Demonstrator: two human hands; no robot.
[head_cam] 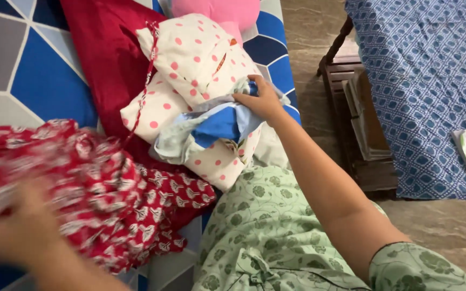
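Observation:
My right hand (260, 99) reaches forward and grips a bunched light blue and grey cloth (211, 126) that lies on a white cloth with pink dots (195, 59). My left hand (12, 226) is blurred at the lower left and holds a red cloth with a white print (109, 194), which is spread over the bed. A plain dark red cloth (103, 48) lies under the dotted one. My green patterned clothing (265, 226) fills the lower middle.
The bed sheet (33, 70) has blue, grey and white geometric shapes. A pink pillow (227, 11) sits at the top. To the right stand a dark wooden stand (368, 140) on a stone floor and another bed with a blue patterned cover (427, 81).

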